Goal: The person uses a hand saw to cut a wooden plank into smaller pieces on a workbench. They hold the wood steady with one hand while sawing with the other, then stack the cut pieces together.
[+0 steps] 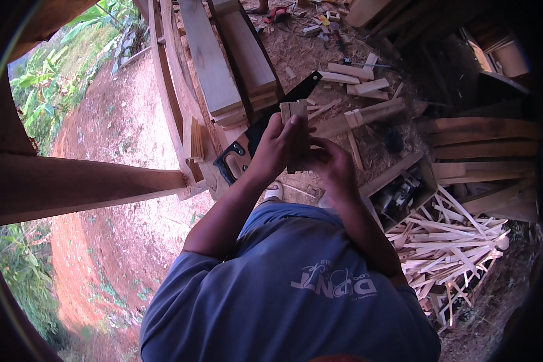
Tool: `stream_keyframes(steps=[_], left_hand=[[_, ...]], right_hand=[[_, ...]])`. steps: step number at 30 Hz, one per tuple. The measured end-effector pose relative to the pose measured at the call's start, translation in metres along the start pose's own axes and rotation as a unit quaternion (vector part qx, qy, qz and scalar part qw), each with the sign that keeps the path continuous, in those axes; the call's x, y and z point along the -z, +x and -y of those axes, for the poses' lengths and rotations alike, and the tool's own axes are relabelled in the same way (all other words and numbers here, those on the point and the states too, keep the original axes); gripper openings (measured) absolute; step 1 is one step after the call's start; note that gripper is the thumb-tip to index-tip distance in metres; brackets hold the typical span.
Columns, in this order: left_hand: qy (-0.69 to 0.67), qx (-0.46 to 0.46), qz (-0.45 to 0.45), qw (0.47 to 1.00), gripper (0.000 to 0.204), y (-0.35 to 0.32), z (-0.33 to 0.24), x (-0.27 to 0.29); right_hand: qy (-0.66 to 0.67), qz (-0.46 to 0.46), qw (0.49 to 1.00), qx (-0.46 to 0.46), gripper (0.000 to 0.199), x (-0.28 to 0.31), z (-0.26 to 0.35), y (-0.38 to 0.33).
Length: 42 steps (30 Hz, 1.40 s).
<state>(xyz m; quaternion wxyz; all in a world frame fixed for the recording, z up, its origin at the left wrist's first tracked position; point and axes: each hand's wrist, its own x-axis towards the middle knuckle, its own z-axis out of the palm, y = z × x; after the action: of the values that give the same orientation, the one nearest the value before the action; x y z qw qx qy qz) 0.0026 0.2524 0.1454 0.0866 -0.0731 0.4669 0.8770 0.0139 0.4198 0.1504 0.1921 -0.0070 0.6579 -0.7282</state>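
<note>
Note blue shirt closest to the camera, at 6 o'clock. Working left to right: see greenery toward 10 o'clock, then a wooden post running in from 9. Find stacked boards at 11. Log handsaw with black-edged handle at 10 o'clock, blade slanting off beyond the left hand and partly hidden by it. Place that hand just above centre, at 12, clamped on a short wooden piece, at 1 o'clock. Cannot tell whether single or layered. Place right hand between 2 and 3, fingers bent at its lower end; cannot tell how tightly closed. Farther out: offcuts between 1 and 2, wood strips heaped at 4, timbers stacked near 3.
</note>
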Motion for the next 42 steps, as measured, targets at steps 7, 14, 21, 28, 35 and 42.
stream_keyframes(steps=[7,14,21,28,35,42], left_hand=[[0.012,0.012,-0.011,1.0,0.034,0.001,-0.006,0.007],[0.028,0.003,-0.011,1.0,0.034,0.0,-0.006,0.005],[0.036,-0.007,-0.009,0.999,0.031,0.0,-0.002,0.009],[0.02,0.01,-0.03,0.999,0.031,-0.001,-0.005,0.012],[-0.043,0.003,-0.064,0.997,0.028,-0.002,-0.004,0.01],[-0.04,-0.006,-0.081,0.996,0.027,-0.004,0.003,0.009]], right_hand=[[-0.013,0.015,0.999,-0.028,0.038,-0.002,0.008,-0.001],[0.001,0.022,0.999,-0.033,0.04,-0.002,0.006,0.001],[-0.007,0.03,0.999,-0.016,0.038,-0.006,0.008,0.001],[-0.024,0.026,0.999,-0.017,0.034,-0.01,0.008,0.003],[-0.032,0.03,0.998,-0.054,0.04,-0.018,0.015,0.003],[-0.049,0.026,0.998,-0.038,0.038,-0.018,0.003,0.003]])
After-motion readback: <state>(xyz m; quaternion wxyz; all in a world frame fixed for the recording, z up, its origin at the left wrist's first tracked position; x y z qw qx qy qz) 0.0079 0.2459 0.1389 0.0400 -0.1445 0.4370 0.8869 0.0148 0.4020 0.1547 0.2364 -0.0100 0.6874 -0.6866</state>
